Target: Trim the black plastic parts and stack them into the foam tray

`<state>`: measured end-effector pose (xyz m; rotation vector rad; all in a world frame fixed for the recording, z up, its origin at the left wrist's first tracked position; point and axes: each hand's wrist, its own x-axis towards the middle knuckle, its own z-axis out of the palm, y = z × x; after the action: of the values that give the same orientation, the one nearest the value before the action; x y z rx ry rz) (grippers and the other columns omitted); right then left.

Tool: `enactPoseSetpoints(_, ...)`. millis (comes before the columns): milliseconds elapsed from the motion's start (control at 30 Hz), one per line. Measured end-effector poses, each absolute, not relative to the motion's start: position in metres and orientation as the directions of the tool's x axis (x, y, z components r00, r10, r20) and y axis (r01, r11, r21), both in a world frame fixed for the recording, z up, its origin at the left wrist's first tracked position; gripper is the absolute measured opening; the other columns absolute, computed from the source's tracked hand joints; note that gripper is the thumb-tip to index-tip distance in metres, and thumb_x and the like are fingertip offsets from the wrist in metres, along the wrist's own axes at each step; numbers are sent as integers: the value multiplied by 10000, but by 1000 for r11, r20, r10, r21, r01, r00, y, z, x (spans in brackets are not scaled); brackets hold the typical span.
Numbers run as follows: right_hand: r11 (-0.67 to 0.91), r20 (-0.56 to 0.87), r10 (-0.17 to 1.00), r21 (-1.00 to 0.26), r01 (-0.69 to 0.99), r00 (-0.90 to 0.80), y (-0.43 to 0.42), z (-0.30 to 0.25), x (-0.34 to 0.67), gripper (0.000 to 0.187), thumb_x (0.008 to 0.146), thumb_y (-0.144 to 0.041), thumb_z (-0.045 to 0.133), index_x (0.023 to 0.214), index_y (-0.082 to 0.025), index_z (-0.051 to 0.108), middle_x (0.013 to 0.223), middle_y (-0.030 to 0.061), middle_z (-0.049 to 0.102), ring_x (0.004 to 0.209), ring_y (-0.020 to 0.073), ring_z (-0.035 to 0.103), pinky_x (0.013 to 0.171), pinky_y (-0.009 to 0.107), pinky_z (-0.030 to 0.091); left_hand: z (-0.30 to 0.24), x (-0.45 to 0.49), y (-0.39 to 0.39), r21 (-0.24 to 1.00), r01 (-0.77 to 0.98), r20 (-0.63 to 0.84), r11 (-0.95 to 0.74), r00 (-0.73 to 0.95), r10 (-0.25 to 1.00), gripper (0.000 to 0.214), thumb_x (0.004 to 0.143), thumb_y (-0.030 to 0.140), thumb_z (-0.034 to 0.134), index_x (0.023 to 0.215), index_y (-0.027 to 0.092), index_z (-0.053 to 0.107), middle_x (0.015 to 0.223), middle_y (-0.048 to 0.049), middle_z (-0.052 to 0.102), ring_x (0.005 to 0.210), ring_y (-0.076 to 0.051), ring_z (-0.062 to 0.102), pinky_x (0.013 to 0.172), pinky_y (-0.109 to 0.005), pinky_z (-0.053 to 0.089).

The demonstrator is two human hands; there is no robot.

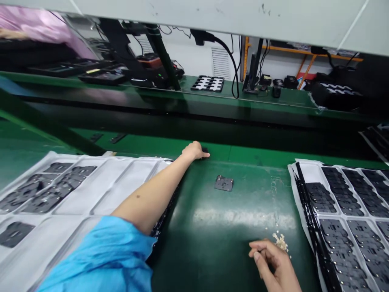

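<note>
My left hand (196, 151) reaches out to the far side of the green work surface (209, 231). Its fingers are closed round a small black object (204, 150), mostly hidden, so its kind cannot be told. A flat dark-grey plate with small holes and cut-outs (224, 183) lies nearer to me, apart from both hands. At the lower right, my right hand (273, 263) is half curled, thumb against the bent fingers; whatever they may hold is hidden. Beside it lies a small heap of pale crumbs (281, 242).
To the left, a white compartment tray (112, 182) holds several dark plates. Another white tray (313, 172), on a black stack at right, carries rows of them. A green post (45, 121) slants across the left. Beyond is a bench with a black-and-white tray (208, 83); a person in pink (39, 24) is there.
</note>
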<state>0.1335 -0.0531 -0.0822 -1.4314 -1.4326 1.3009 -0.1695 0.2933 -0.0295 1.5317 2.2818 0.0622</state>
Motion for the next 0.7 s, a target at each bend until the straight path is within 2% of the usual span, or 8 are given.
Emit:
enactPoseSetpoints(167, -117, -124, 992, -970, 211, -22, -56, -81, 121, 531, 1018, -659, 529, 1024, -197, 789, 827, 75, 747, 562, 136, 506, 537, 255, 411, -15, -162, 284, 400, 857, -275, 325, -226, 935, 325, 1002, 348, 703, 1268, 165, 665, 1266, -97, 697, 1081, -252, 708, 920, -461, 611)
enactPoseSetpoints(233, -106, -113, 993, -974, 202, -22, -56, -75, 119, 528, 1019, -653, 532, 1026, -193, 790, 829, 79, 754, 577, 143, 527, 538, 257, 414, -5, -151, 267, 493, 835, -241, 246, -141, 960, 270, 1000, 350, 698, 1178, 147, 681, 1127, -79, 737, 951, -219, 730, 840, -401, 617)
enactPoseSetpoints(333, -89, -99, 994, -973, 214, -35, -53, -61, 121, 457, 1040, -576, 542, 1055, -188, 784, 840, 75, 757, 616, 156, 569, 578, 266, 448, 13, -125, 224, 649, 756, -224, 85, 83, 971, 206, 974, 353, 678, 1009, 151, 660, 829, -36, 745, 679, -175, 702, 646, -297, 567)
enactPoseSetpoints(433, -55, -62, 998, -973, 223, -24, -44, -43, 123, 337, 1052, -451, 560, 1136, -190, 756, 916, 69, 753, 667, 161, 603, 646, 275, 488, 32, -97, 171, 764, 644, -260, -32, 353, 899, 202, 946, 391, 625, 914, 192, 622, 696, -6, 721, 545, -157, 633, 545, -265, 515)
enactPoseSetpoints(500, -14, -4, 999, -979, 205, 53, -35, -30, 124, 294, 1035, -376, 584, 1227, -195, 713, 1020, 74, 741, 720, 164, 628, 670, 270, 507, 45, -79, 139, 819, 565, -280, -93, 538, 795, 199, 917, 407, 622, 897, 209, 626, 724, -9, 736, 575, -168, 637, 543, -262, 503)
enactPoseSetpoints(567, 36, 64, 989, -979, 201, 135, -24, -18, 125, 339, 1003, -317, 622, 1321, -205, 658, 1078, 73, 722, 755, 164, 636, 681, 265, 521, 55, -62, 113, 849, 496, -264, -183, 697, 666, 160, 889, 375, 639, 888, 216, 643, 769, -10, 728, 658, -183, 646, 586, -263, 492)
enactPoseSetpoints(633, 91, 124, 981, -973, 210, 147, -15, -9, 128, 354, 984, -276, 641, 1331, -207, 646, 1048, 63, 714, 783, 171, 644, 709, 271, 534, 61, -46, 94, 841, 465, -234, -278, 775, 587, 86, 859, 302, 654, 869, 217, 652, 794, -6, 702, 711, -187, 630, 624, -262, 467)
enactPoseSetpoints(700, 130, 156, 980, -970, 203, 121, -10, -4, 132, 264, 988, -263, 639, 1240, -205, 687, 998, 57, 715, 825, 185, 664, 745, 282, 542, 61, -32, 79, 811, 488, -212, -322, 759, 615, 44, 845, 252, 652, 829, 217, 632, 759, 7, 662, 679, -177, 589, 606, -262, 423)
